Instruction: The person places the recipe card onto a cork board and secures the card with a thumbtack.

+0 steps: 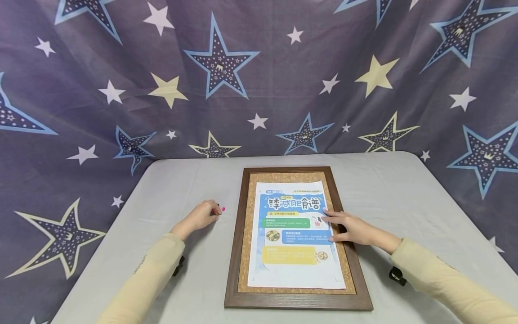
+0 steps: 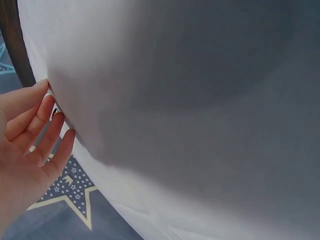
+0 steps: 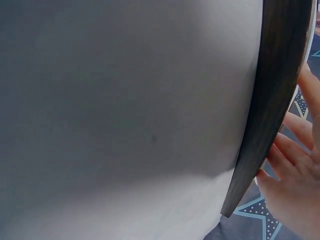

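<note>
A printed poster (image 1: pixel 296 270) with blue, green and yellow text blocks lies on a cork board (image 1: pixel 351 270) in a brown wooden frame (image 1: pixel 297 301). My right hand (image 1: pixel 352 228) rests with spread fingers on the poster's right edge, its palm side over the frame's right bar. Left of the board, my left hand (image 1: pixel 201 216) has its fingertips down at the table, beside a small pink piece (image 1: pixel 223 209) and a tiny dark piece. In the left wrist view, loosely bent fingers (image 2: pixel 59 150) touch the tabletop. Nothing is clearly seen held there.
The board lies flat on a table with a pale grey cloth (image 1: pixel 194 180). Behind and beside the table hangs a dark curtain (image 1: pixel 263 81) with a star pattern. Dark bands (image 1: pixel 397 275) sit under both wrists.
</note>
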Action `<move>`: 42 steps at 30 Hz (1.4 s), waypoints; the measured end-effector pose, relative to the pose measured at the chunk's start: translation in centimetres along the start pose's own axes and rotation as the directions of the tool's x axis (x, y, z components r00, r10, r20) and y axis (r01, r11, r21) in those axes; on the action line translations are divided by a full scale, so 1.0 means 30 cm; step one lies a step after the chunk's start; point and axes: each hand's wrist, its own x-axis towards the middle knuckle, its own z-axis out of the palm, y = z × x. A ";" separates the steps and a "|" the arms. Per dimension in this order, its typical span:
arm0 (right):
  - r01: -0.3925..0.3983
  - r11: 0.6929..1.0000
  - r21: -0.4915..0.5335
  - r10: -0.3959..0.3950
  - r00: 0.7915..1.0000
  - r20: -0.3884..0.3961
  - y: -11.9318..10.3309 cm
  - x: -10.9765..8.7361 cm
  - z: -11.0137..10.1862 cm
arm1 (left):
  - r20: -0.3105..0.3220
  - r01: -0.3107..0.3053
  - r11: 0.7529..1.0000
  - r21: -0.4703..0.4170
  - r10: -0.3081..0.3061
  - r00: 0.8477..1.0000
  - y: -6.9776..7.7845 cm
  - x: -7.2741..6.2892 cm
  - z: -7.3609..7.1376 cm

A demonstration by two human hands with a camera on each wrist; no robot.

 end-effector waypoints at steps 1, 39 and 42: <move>0.000 1.000 0.000 0.000 1.000 0.000 0.000 0.000 0.000 | -0.002 0.002 1.000 0.005 -0.002 1.000 0.000 0.001 0.001; -0.020 1.000 -0.002 0.020 1.000 -0.001 0.003 0.004 0.005 | -0.142 -0.027 1.000 0.014 0.028 0.989 0.030 0.021 0.000; -0.029 1.000 -0.009 0.029 1.000 0.007 0.004 0.004 0.007 | -0.136 -0.020 1.000 -0.001 0.019 0.990 0.047 0.032 -0.007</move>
